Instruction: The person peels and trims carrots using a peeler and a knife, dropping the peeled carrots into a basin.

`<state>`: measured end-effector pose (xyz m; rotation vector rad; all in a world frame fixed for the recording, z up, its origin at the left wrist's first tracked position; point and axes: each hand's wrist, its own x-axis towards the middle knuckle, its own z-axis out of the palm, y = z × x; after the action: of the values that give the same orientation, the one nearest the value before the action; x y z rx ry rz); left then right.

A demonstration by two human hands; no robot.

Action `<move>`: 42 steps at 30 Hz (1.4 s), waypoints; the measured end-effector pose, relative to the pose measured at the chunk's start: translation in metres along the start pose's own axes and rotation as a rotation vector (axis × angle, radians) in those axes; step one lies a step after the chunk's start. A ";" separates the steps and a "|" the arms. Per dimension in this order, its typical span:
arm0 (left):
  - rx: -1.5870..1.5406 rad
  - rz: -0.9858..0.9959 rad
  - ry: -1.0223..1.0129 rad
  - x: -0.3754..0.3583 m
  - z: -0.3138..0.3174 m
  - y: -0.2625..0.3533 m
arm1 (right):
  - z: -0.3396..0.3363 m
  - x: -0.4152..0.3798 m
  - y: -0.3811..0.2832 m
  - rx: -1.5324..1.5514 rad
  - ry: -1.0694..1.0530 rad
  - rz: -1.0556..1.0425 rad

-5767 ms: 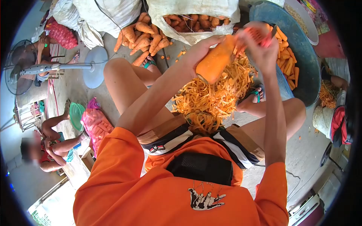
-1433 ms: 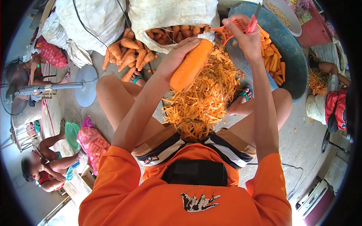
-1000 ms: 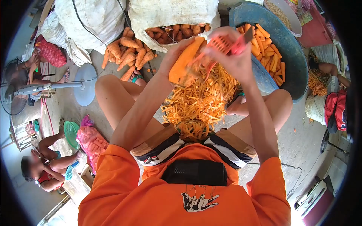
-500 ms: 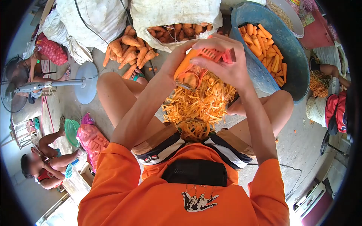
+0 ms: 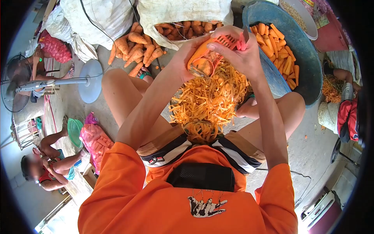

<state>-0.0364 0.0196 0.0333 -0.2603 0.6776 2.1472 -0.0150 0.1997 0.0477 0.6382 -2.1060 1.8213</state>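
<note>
An orange carrot (image 5: 201, 64) is gripped in my left hand (image 5: 188, 54), its thick end toward me. The fingers of my right hand (image 5: 242, 54) are wrapped round a red peeler (image 5: 227, 40), which lies against the carrot's far side. A curl of peel hangs near the carrot's near end. Both hands are raised over a large heap of orange peelings (image 5: 212, 97) between my legs. The peeler's blade is hard to make out.
Unpeeled carrots (image 5: 136, 48) lie on the floor ahead, beside an open white sack (image 5: 187, 9) of carrots. A blue tub (image 5: 307, 74) at the right holds peeled carrots (image 5: 286, 58). A fan (image 5: 54, 84) and people are at the left; another person is at the far right.
Both hands, with the carrot and the peeler, have moved slightly farther from my body and to the right. The carrot's near end now faces me more.
</note>
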 end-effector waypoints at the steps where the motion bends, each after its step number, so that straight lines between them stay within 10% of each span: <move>1: 0.029 0.010 -0.001 0.003 -0.002 0.000 | -0.004 0.002 0.005 0.001 -0.003 -0.002; 8: 0.177 0.033 -0.006 -0.002 -0.005 -0.001 | -0.062 0.018 0.035 -0.148 0.269 -0.004; 14: 0.187 0.052 0.011 0.002 -0.017 -0.006 | -0.006 -0.004 0.010 -0.133 -0.026 -0.046; 19: 0.195 -0.018 0.017 -0.010 -0.008 -0.001 | -0.060 0.021 0.035 -0.284 0.293 -0.020; 22: 0.149 0.007 -0.001 -0.006 -0.008 -0.001 | -0.031 0.005 0.007 0.027 0.214 0.139; 25: 0.117 -0.001 -0.008 0.000 -0.012 -0.005 | -0.005 -0.004 0.005 -0.119 -0.075 -0.178; 30: 0.262 -0.020 0.046 -0.005 -0.011 -0.001 | -0.072 0.017 0.064 -0.303 0.336 -0.028; 34: 0.650 0.114 0.103 0.007 -0.020 -0.004 | -0.078 0.012 0.056 -0.304 0.333 -0.040; 36: 1.562 0.284 0.336 0.009 -0.019 -0.002 | -0.072 0.008 0.044 -0.496 0.249 -0.025; 42: 0.705 0.594 -0.103 -0.022 0.008 0.036 | -0.093 0.007 0.035 -0.479 0.297 0.033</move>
<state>-0.0507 -0.0089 0.0625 0.4830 1.5323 2.2637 -0.0450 0.2938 0.0358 0.1997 -2.2269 1.2525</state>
